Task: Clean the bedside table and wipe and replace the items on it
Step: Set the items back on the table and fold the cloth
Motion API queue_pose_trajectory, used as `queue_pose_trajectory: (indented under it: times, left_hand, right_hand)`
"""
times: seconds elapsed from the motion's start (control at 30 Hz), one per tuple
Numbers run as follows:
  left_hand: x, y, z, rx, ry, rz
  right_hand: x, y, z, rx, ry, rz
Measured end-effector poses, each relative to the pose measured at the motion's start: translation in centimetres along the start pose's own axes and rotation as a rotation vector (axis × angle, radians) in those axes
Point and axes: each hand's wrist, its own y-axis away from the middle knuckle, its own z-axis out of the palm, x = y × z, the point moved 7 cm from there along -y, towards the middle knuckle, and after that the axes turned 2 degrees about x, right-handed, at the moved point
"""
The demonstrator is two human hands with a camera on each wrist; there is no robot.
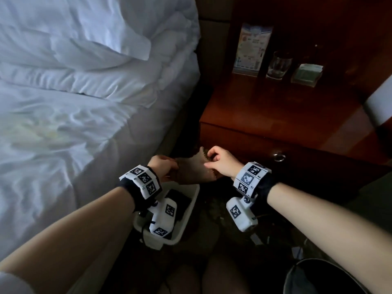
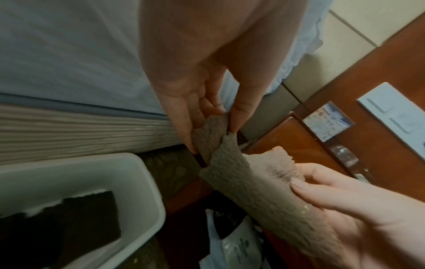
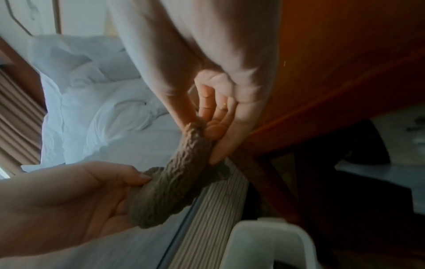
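Brown cloth [image 1: 192,169]: pinched between left hand [image 1: 164,166] and right hand [image 1: 220,163], over white tub [image 1: 192,205], below bench [image 1: 286,107]. Glass [image 1: 278,65], card [image 1: 251,48], packet [image 1: 307,73] on bench; wiping apparently pending.

Nubbly brown cloth [image 2: 248,185]; glossy wooden bedside table [image 1: 286,111]; smooth white plastic tub [image 2: 128,174].

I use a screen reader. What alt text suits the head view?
Both hands, left hand and right hand, hold a brown cloth above a white bin, between a white bed and a wooden bedside table.
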Motion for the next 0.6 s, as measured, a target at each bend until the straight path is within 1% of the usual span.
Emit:
queue_pose_trajectory:
  times: [0.1, 0.17, 0.23, 0.33, 0.4, 0.43, 0.5, 0.6]
  left_hand:
    - [-2.5, -0.8, -2.5, 0.056, -0.027, -0.048]
    - [-3.5, -1.6, -3.6, 0.105, -0.086, -0.048]
    - [-4.0, -2.6, -4.3, 0.149, -0.159, -0.018]
    - [-4.4, -3.7, -4.4, 0.153, -0.173, 0.010]
    - [-4.7, -4.3, -4.6, 0.194, -0.212, 0.026]
    - [-5.1, -4.7, -4.9, 0.220, -0.244, 0.012]
    - [-5.9, -5.5, -5.0, 0.215, -0.265, -0.022]
    - [-6.1, -6.4, -4.7, 0.182, -0.292, -0.045]
  right_hand:
    - [0.7, -1.0, 4.1, -0.054, -0.010, 0.042]
    - [1.5, -1.4, 6.3, -0.090, -0.016, 0.086]
    - [2.4, -2.0, 8.1, -0.111, -0.033, 0.111]
    - [3.4, -2.5, 9.3, -0.099, -0.041, 0.126]
    - [4.5, -2.9, 10.3, -0.140, -0.060, 0.196]
    - [5.2, -2.9, 10.9, -0.170, -0.063, 0.244]
    - [6.4, -3.1, 11.6, -0.208, 0.021, 0.281]
    - [7.3, -4.3, 11.4, -0.208, 0.121, 0.264]
